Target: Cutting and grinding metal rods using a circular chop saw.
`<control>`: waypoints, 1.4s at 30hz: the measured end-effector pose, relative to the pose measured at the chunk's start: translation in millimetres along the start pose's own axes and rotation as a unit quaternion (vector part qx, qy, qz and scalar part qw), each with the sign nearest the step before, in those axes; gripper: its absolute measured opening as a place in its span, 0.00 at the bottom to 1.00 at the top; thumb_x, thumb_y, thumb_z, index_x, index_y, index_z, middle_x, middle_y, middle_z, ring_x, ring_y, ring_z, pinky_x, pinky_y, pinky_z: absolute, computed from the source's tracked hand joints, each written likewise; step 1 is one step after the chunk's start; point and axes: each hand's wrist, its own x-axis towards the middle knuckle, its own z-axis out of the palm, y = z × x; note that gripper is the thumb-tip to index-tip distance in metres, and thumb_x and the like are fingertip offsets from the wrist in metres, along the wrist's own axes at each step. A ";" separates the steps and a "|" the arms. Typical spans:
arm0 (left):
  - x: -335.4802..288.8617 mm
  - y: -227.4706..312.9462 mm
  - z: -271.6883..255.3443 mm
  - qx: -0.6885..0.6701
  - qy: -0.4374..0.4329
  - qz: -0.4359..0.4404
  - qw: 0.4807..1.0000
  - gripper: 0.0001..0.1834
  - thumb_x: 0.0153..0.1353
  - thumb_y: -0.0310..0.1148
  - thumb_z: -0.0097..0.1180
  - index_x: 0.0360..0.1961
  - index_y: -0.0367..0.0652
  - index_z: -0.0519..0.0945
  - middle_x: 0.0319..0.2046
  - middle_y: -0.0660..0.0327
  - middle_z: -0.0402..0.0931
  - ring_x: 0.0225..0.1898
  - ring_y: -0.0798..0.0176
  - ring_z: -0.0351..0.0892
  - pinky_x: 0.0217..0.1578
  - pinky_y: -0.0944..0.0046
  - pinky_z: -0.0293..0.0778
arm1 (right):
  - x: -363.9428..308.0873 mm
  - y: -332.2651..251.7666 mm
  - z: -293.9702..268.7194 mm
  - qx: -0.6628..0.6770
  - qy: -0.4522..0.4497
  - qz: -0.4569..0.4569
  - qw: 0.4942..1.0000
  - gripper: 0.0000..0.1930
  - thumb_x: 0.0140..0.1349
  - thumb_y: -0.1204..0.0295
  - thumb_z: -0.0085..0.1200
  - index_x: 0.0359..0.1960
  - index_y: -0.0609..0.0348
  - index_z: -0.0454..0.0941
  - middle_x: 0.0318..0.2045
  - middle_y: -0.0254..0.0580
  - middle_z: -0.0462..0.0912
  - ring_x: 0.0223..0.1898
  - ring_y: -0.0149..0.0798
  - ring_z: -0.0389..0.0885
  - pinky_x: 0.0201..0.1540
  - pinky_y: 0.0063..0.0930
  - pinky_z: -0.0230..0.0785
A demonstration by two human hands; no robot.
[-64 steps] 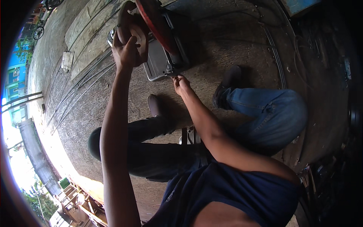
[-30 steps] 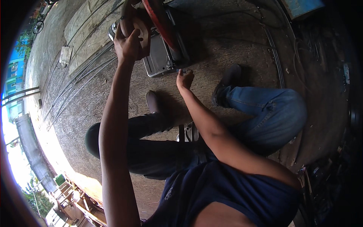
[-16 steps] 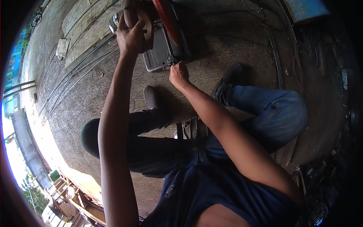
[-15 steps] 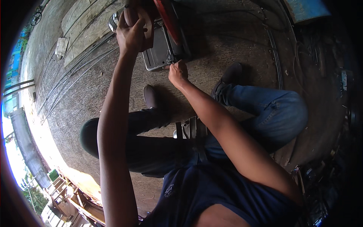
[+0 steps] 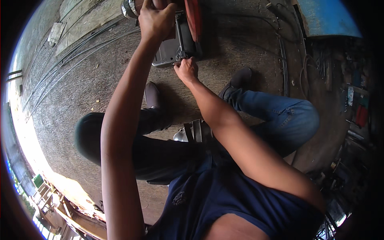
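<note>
A cut-off saw with a red guard [image 5: 193, 20] stands on the floor ahead of my feet, partly cropped by the top edge. My left hand [image 5: 157, 23] is closed around its reddish-brown handle; the fingertips are partly out of view. A long vise screw [image 5: 179, 38] runs along the dark metal base [image 5: 165, 54] of the saw. At the near end of that screw, my right hand [image 5: 186, 71] is closed on the vise crank, most of which the fingers hide. Left of the handle shows a shiny round metal part [image 5: 128, 9].
Thin metal rods [image 5: 76, 62] lie along the floor at left, near a small pale block [image 5: 56, 34]. More bars [image 5: 285, 66] and a blue panel [image 5: 326, 18] are at right. My shoes [image 5: 152, 95] flank the work area; dark clutter lines the right edge.
The view has shifted, so the saw sits higher in the picture and more of the blue panel shows. Both hands keep their holds on the saw.
</note>
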 end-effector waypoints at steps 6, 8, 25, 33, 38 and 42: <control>0.8 1.9 7.4 0.001 0.010 -0.020 1.000 0.38 0.46 0.36 0.59 0.62 0.39 0.66 0.47 0.41 0.77 0.47 0.47 0.79 0.46 0.55 0.74 | 9.4 6.8 -3.0 -0.095 -0.009 0.020 0.995 0.11 0.52 0.58 0.63 0.31 0.48 0.85 0.36 0.49 0.79 0.36 0.46 0.83 0.39 0.36 0.78; -1.7 -0.8 2.9 0.007 0.022 -0.018 1.000 0.39 0.46 0.36 0.60 0.63 0.39 0.65 0.47 0.40 0.77 0.48 0.47 0.78 0.47 0.55 0.74 | 8.4 -3.6 -8.2 -0.094 -0.056 0.046 0.993 0.14 0.52 0.56 0.63 0.32 0.51 0.85 0.36 0.48 0.82 0.38 0.46 0.83 0.40 0.36 0.78; -5.9 18.7 -0.4 -0.061 -0.003 -0.084 0.995 0.37 0.47 0.34 0.59 0.63 0.41 0.67 0.46 0.43 0.78 0.46 0.48 0.80 0.47 0.56 0.75 | 21.2 30.4 12.0 0.464 -0.002 0.250 0.850 0.15 0.49 0.66 0.57 0.25 0.70 0.79 0.27 0.55 0.82 0.25 0.47 0.84 0.28 0.34 0.80; -0.8 10.9 7.9 -0.020 0.010 -0.015 1.000 0.36 0.47 0.32 0.58 0.62 0.39 0.67 0.47 0.43 0.77 0.46 0.50 0.79 0.46 0.58 0.75 | 33.5 74.0 37.5 0.689 -0.147 0.251 0.664 0.12 0.51 0.68 0.48 0.28 0.66 0.75 0.25 0.50 0.81 0.23 0.44 0.83 0.22 0.25 0.77; -0.4 -1.8 6.9 -0.071 0.002 -0.013 0.997 0.35 0.48 0.30 0.57 0.62 0.38 0.67 0.43 0.48 0.78 0.40 0.55 0.80 0.40 0.61 0.75 | 28.2 82.5 25.1 0.701 -0.304 0.227 0.604 0.15 0.53 0.65 0.51 0.35 0.65 0.76 0.27 0.50 0.82 0.28 0.44 0.83 0.34 0.29 0.80; -0.5 7.4 5.6 -0.073 -0.022 -0.098 0.992 0.34 0.48 0.30 0.56 0.61 0.38 0.68 0.39 0.53 0.78 0.33 0.62 0.78 0.33 0.64 0.75 | 22.2 71.9 6.7 0.746 -0.131 0.300 0.580 0.19 0.56 0.61 0.56 0.41 0.66 0.74 0.36 0.52 0.80 0.37 0.46 0.82 0.40 0.40 0.80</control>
